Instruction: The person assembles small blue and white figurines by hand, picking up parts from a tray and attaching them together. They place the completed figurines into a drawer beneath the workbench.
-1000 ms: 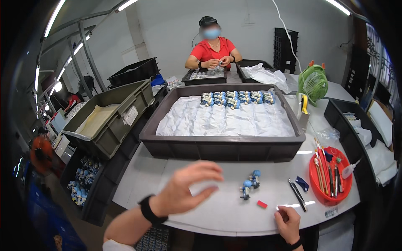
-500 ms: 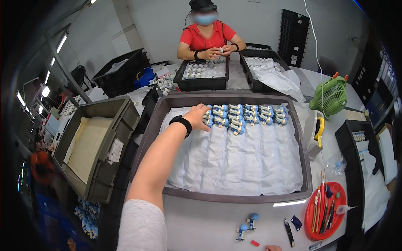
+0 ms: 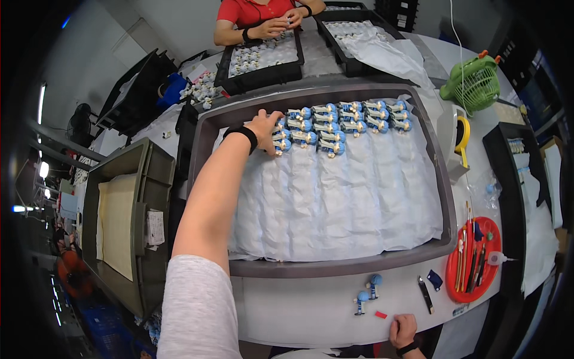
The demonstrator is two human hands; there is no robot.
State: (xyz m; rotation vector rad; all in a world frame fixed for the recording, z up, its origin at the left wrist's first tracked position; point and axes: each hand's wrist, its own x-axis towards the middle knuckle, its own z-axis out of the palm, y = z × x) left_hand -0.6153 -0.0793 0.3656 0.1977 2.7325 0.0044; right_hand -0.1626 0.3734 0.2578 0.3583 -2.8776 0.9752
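Note:
My left hand (image 3: 265,128) reaches far into a large dark grey tray (image 3: 443,197) lined with white padded sheet. Its fingers close on a small blue and white figurine (image 3: 281,143) at the left end of the rows of figurines (image 3: 344,124) along the tray's far side. A black band sits on that wrist. My right hand (image 3: 404,329) rests with curled fingers on the near table edge, holding nothing. Two more figurines (image 3: 366,293) stand on the white table just left of it, with a small red piece (image 3: 381,314) beside them.
A red dish of brushes (image 3: 473,263) and a dark tool (image 3: 425,294) lie at the near right. A green fan (image 3: 473,84) and yellow holder (image 3: 463,136) stand right of the tray. A grey crate (image 3: 119,221) sits left. Across the table a person in red (image 3: 263,15) works over black trays (image 3: 258,58).
My left hand rose from above the near table, stretched across the tray and now sits on the left end of the figurine rows. My head has leaned forward. The right hand stayed at the edge.

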